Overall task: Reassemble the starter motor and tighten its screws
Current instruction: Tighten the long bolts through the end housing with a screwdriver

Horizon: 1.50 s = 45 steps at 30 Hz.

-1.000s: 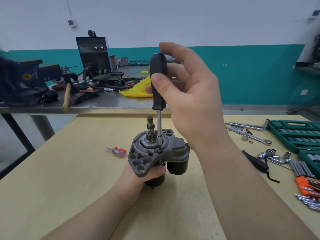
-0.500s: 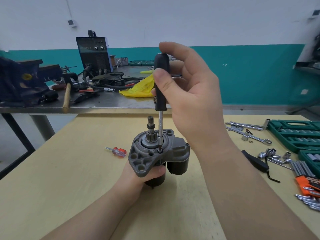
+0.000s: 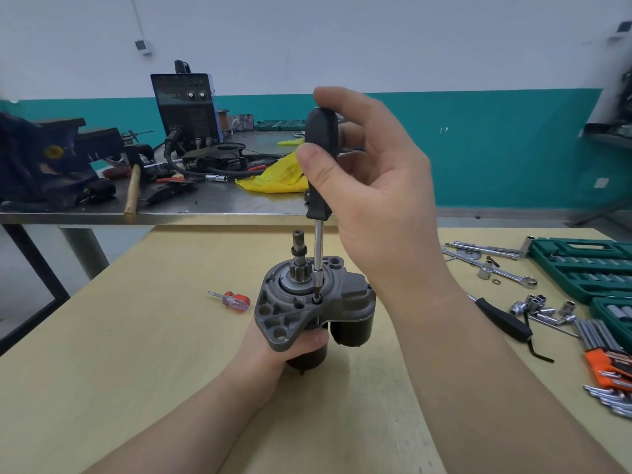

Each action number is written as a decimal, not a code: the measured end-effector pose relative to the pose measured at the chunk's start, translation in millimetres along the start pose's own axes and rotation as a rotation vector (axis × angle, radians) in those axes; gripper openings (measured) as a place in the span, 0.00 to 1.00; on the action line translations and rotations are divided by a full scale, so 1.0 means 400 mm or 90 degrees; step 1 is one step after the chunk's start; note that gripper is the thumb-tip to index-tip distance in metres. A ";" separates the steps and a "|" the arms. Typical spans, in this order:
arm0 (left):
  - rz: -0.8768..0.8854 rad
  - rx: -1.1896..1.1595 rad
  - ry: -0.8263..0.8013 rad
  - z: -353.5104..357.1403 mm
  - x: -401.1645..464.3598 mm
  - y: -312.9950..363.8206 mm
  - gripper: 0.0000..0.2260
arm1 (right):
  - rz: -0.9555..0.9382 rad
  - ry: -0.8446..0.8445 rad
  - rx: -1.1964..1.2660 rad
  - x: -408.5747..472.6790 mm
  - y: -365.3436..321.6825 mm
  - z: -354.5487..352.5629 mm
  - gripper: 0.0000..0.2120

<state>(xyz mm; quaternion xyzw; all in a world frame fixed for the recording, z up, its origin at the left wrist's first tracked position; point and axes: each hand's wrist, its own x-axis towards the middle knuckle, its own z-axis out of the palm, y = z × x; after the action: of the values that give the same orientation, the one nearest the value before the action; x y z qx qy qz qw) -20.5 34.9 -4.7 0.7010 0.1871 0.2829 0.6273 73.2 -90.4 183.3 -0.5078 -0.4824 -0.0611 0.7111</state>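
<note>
Since a second ago, the right hand has swung the black-handled screwdriver from a lean to nearly upright over the starter motor.

Head view: the right hand pinches the screwdriver handle between thumb and curled fingers, the shaft dropping to a screw on the motor's grey end housing, at about 4 o'clock from the pinion shaft. The left hand grips the motor's dark body from below, fingers wrapped round it, holding it upright at the middle of the wooden surface. A small red-handled screwdriver lies at 9 o'clock from the motor. Wrenches, loose sockets and green tool cases lie at 3 o'clock.
</note>
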 end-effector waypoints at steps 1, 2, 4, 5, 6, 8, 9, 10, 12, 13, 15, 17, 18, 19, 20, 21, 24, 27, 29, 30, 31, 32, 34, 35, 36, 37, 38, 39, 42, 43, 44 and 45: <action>0.000 0.011 -0.010 -0.002 0.001 -0.003 0.40 | 0.004 -0.001 0.011 -0.001 0.002 0.000 0.14; -0.005 0.029 -0.020 0.001 -0.004 0.002 0.37 | 0.011 0.000 0.027 -0.001 0.004 -0.001 0.13; -0.003 0.043 -0.010 -0.002 -0.005 -0.001 0.41 | 0.027 -0.001 0.056 -0.002 0.005 -0.003 0.12; 0.002 0.036 0.004 -0.002 -0.002 -0.004 0.42 | 0.030 -0.003 0.061 -0.003 0.003 -0.004 0.13; 0.009 0.036 0.013 0.003 0.007 -0.008 0.41 | 0.028 -0.005 0.059 -0.003 0.001 -0.005 0.13; 0.030 0.021 -0.038 0.002 0.006 -0.014 0.46 | 0.013 -0.001 0.030 -0.002 -0.002 -0.005 0.15; 0.016 -0.006 -0.033 0.001 0.008 -0.013 0.58 | 0.007 0.002 0.012 -0.001 -0.001 -0.004 0.16; 0.002 0.003 -0.019 -0.002 0.001 -0.008 0.65 | 0.003 0.003 0.001 -0.001 -0.002 -0.003 0.17; 0.015 0.041 -0.042 -0.008 -0.013 -0.018 0.40 | 0.001 0.001 0.004 0.001 -0.001 -0.002 0.16; 0.012 0.058 -0.051 -0.008 -0.020 -0.007 0.27 | 0.003 -0.001 0.017 0.000 0.000 -0.002 0.13; 0.013 0.041 -0.037 -0.009 -0.024 0.000 0.23 | 0.020 -0.003 0.060 -0.001 -0.002 -0.005 0.11; 0.012 0.030 -0.029 -0.008 -0.018 -0.007 0.28 | 0.042 -0.012 0.089 -0.004 -0.006 -0.006 0.13; 0.005 0.027 -0.034 -0.007 -0.019 -0.001 0.29 | 0.044 -0.014 0.084 -0.005 -0.007 -0.007 0.14; 0.002 0.026 -0.035 -0.006 -0.020 0.002 0.29 | 0.037 -0.012 0.068 -0.004 -0.007 -0.006 0.14; 0.003 0.027 -0.031 -0.007 -0.021 0.004 0.29 | 0.026 -0.007 0.045 -0.003 -0.007 -0.005 0.14; 0.004 0.029 -0.029 -0.008 -0.022 0.004 0.28 | 0.016 -0.003 0.024 -0.002 -0.006 -0.004 0.16; 0.005 0.028 -0.028 -0.008 -0.021 0.003 0.27 | 0.007 -0.003 0.011 0.001 -0.005 -0.002 0.14; 0.003 0.016 -0.030 -0.008 -0.023 0.008 0.28 | 0.035 -0.007 0.067 0.000 -0.003 -0.005 0.12; 0.004 0.022 -0.023 -0.008 -0.024 0.008 0.27 | 0.040 -0.011 0.072 -0.002 -0.004 -0.007 0.14; 0.002 0.024 -0.022 -0.008 -0.024 0.009 0.26 | 0.033 -0.010 0.055 -0.001 -0.004 -0.006 0.14; 0.002 0.026 -0.021 -0.006 -0.024 0.011 0.24 | 0.021 -0.008 0.033 -0.001 -0.003 -0.005 0.14; 0.002 0.029 -0.021 -0.005 -0.025 0.014 0.22 | 0.010 -0.006 0.014 0.000 -0.003 -0.004 0.15; 0.007 0.041 -0.030 -0.003 -0.029 0.029 0.21 | 0.003 -0.007 0.001 0.002 -0.002 -0.002 0.15; 0.013 0.042 -0.035 -0.003 -0.030 0.031 0.22 | 0.004 -0.007 0.005 0.002 -0.002 -0.002 0.14; 0.017 0.038 -0.034 -0.003 -0.030 0.029 0.23 | 0.009 -0.007 0.019 0.002 -0.002 -0.002 0.12; 0.019 0.026 -0.030 -0.004 -0.030 0.023 0.24 | 0.018 -0.006 0.041 0.001 -0.002 -0.003 0.11; 0.020 0.014 -0.026 -0.005 -0.029 0.018 0.25 | 0.030 -0.006 0.065 0.001 -0.002 -0.004 0.11; 0.024 0.010 -0.021 -0.007 -0.027 0.015 0.29 | 0.038 -0.007 0.078 0.001 -0.003 -0.005 0.12; 0.042 0.020 -0.016 -0.005 -0.029 0.017 0.35 | 0.025 -0.010 0.050 0.000 -0.005 -0.005 0.13; 0.043 0.023 -0.020 -0.003 -0.032 0.022 0.31 | 0.015 -0.008 0.028 0.000 -0.004 -0.003 0.14; 0.043 0.026 -0.026 0.000 -0.034 0.032 0.29 | 0.009 -0.006 0.012 0.001 -0.004 -0.001 0.15; 0.044 0.030 -0.027 0.001 -0.036 0.038 0.29 | 0.007 -0.006 0.005 0.001 -0.003 0.000 0.16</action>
<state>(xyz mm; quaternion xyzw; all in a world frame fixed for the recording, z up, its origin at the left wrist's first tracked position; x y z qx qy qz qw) -32.8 23.5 7.9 0.7272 0.1562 0.2851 0.6045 72.5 -90.7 184.5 -0.5081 -0.4830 -0.0534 0.7111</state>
